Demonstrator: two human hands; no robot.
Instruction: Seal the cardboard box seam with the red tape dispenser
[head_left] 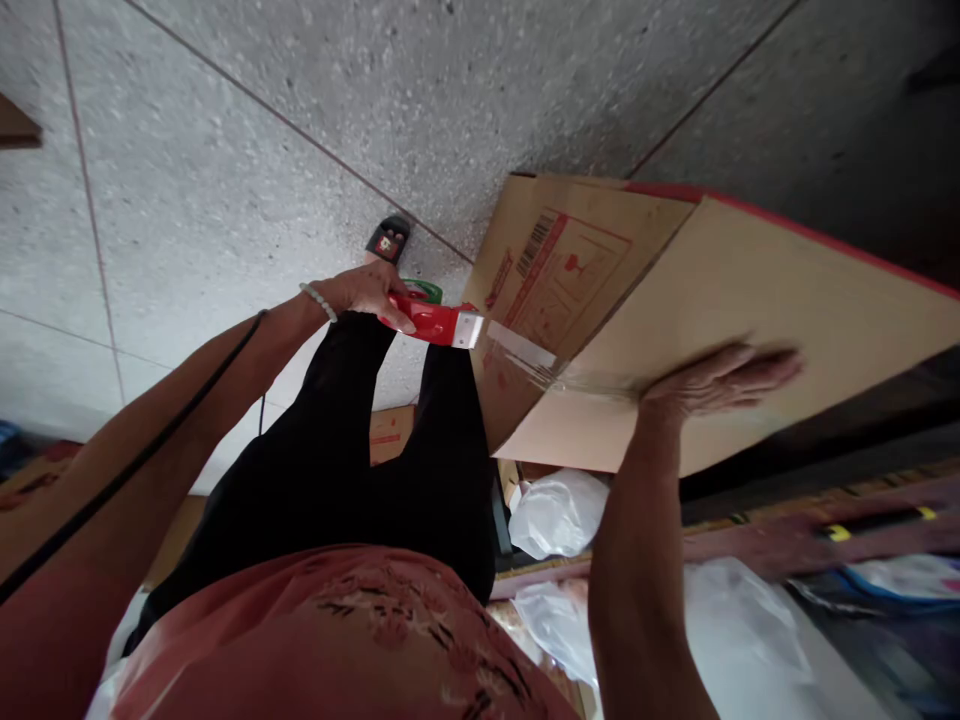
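A red tape dispenser [433, 322] with a metal front edge is gripped in my left hand [367, 292], and a green tape roll [421, 291] shows at its far side. The dispenser is close to the side of a large cardboard box [630, 270]. A strip of clear tape [525, 348] lies on that printed side and runs over the edge onto the broad face. My right hand [716, 382] presses flat on the broad face, fingers stretched out, near the end of the tape.
White plastic bags [559, 510] lie below the box, near a dusty pink ledge [750, 530]. Speckled grey floor tiles [262, 150] spread out beyond. Between my legs a smaller cardboard piece [391, 434] is visible, and a dark cord [135, 465] crosses my left arm.
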